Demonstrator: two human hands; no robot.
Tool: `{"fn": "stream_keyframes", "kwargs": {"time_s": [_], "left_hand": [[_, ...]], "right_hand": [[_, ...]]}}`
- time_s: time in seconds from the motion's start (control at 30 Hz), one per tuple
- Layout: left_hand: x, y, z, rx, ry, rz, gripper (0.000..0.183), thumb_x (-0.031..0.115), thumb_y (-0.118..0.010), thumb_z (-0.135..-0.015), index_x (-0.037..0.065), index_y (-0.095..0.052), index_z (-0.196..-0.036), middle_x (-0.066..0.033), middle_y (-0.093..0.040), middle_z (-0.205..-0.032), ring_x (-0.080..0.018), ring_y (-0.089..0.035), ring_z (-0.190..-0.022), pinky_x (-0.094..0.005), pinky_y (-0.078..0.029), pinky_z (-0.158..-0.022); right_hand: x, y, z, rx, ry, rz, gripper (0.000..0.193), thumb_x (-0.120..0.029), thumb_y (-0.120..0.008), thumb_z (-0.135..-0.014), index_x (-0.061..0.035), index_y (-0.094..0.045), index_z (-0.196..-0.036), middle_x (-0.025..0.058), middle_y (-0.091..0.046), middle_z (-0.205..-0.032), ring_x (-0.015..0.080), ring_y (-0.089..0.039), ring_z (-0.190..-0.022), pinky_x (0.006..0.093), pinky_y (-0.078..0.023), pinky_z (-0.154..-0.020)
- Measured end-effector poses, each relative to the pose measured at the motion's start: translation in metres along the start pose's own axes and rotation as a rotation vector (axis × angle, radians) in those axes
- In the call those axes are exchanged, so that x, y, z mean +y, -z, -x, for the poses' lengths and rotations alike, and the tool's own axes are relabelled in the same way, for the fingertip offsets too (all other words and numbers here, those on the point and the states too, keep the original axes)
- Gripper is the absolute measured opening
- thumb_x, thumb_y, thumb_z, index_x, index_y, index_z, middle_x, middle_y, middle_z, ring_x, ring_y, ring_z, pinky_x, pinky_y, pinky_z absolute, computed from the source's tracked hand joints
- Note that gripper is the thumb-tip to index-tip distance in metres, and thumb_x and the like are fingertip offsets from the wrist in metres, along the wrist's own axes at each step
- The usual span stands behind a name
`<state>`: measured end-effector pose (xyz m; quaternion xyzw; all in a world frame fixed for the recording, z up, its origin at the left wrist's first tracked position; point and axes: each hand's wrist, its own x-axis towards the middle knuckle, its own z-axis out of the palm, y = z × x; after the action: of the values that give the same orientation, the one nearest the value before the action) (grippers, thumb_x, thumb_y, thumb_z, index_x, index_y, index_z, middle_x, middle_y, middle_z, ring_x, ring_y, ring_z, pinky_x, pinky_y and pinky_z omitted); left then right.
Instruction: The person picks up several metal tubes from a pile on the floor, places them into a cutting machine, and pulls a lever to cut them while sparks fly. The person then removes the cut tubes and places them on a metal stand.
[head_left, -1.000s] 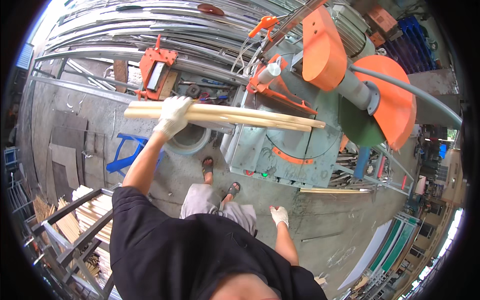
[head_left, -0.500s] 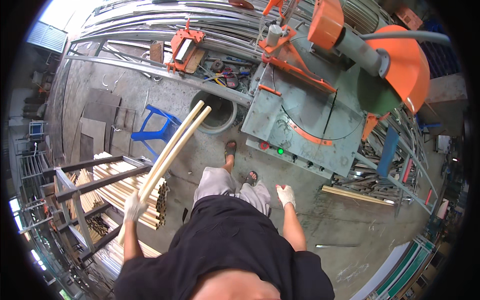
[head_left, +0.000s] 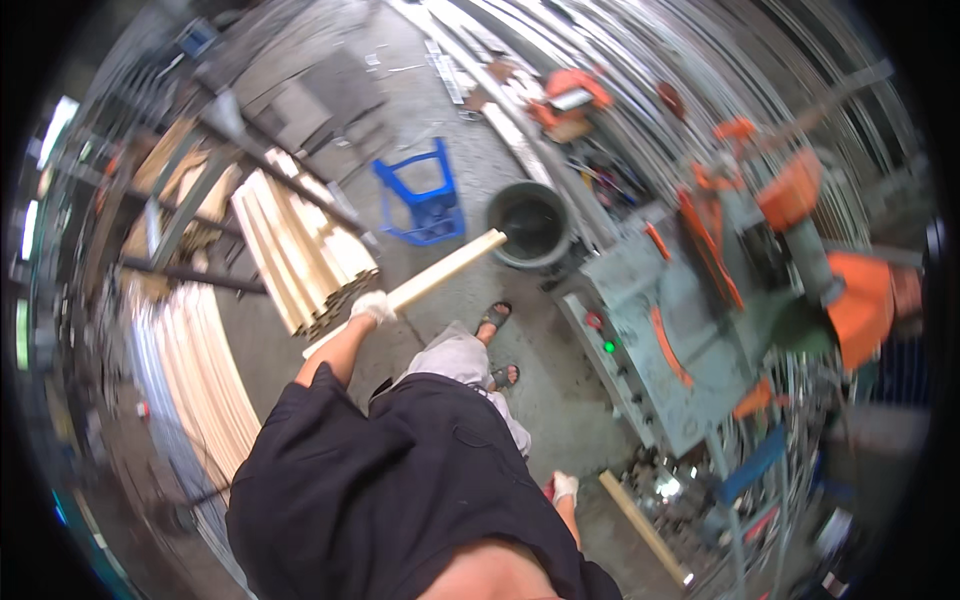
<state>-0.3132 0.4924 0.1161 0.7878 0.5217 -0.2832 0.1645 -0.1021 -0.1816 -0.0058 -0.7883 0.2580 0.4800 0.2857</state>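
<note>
Head view: left hand (head_left: 372,307), gloved, clamped around pale wooden strips (head_left: 420,284) held out slantwise, far end reaching toward a dark round bucket (head_left: 530,223) on the floor. Just left, a stacked bundle of pale strips (head_left: 300,250) on a dark metal rack (head_left: 262,168). Right hand (head_left: 565,487), gloved, hanging low by the hip, fingers curled, grip impossible to tell. Right of the feet, a grey-green saw table (head_left: 660,330) with orange parts.

A pale cream wooden strip (head_left: 440,271) is held in the white-gloved left hand (head_left: 372,307); the right hand (head_left: 565,487) is also gloved in white. A black shirt (head_left: 400,480) and grey shorts (head_left: 455,358) are worn. A bright blue plastic stool (head_left: 420,192), a dark green round bucket (head_left: 530,222) and a grey-green saw table (head_left: 650,330) with orange parts are seen on grey concrete.
</note>
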Motion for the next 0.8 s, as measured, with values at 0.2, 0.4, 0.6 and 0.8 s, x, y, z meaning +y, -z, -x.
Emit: {"fn": "stream_keyframes", "kwargs": {"time_s": [0.2, 0.4, 0.6, 0.8], "left_hand": [[-0.159, -0.147, 0.289, -0.025, 0.328, 0.448, 0.044, 0.032, -0.072, -0.072, 0.004, -0.07, -0.107, -0.0235, -0.073, -0.107, -0.0401, -0.07, -0.104, -0.0474, -0.056, -0.09], [-0.137, -0.192, 0.398, 0.297, 0.748, 0.884, 0.049, 0.025, -0.077, -0.071, 0.003, -0.065, -0.113, -0.0211, -0.073, -0.098, -0.0404, -0.072, -0.094, -0.0474, -0.056, -0.083], [-0.192, -0.138, 0.131, 0.604, 0.816, 1.137, 0.052, 0.029, -0.08, -0.078, 0.002, -0.062, -0.119, -0.0222, -0.073, -0.102, -0.0404, -0.072, -0.097, -0.0466, -0.055, -0.085], [-0.308, -0.047, -0.116, 0.633, 1.05, 1.045, 0.047, 0.029, -0.064, -0.084, -0.002, -0.061, -0.12, -0.0272, -0.072, -0.106, -0.0426, -0.071, -0.101, -0.0507, -0.055, -0.09]], "right_hand": [[-0.118, -0.036, 0.032, -0.136, 0.102, 0.226, 0.024, -0.024, -0.067, -0.09, -0.0004, -0.063, -0.094, 0.0158, -0.065, -0.072, 0.028, -0.065, -0.052, 0.0426, -0.055, -0.044], [-0.242, -0.103, -0.001, -0.178, 0.246, 0.075, 0.025, -0.021, -0.069, -0.092, -0.0057, -0.06, -0.11, 0.0121, -0.068, -0.077, 0.0275, -0.068, -0.058, 0.0416, -0.058, -0.049], [-0.331, -0.155, 0.044, -0.276, 0.399, 0.342, 0.017, -0.017, -0.068, -0.095, -0.0024, -0.063, -0.102, 0.0051, -0.065, -0.076, 0.0136, -0.061, -0.055, 0.031, -0.053, -0.045], [-0.36, -0.197, 0.103, -0.223, 0.482, 0.585, 0.022, -0.018, -0.068, -0.095, 0.0009, -0.066, -0.105, 0.0067, -0.068, -0.081, 0.0141, -0.063, -0.06, 0.0287, -0.053, -0.05]]}}
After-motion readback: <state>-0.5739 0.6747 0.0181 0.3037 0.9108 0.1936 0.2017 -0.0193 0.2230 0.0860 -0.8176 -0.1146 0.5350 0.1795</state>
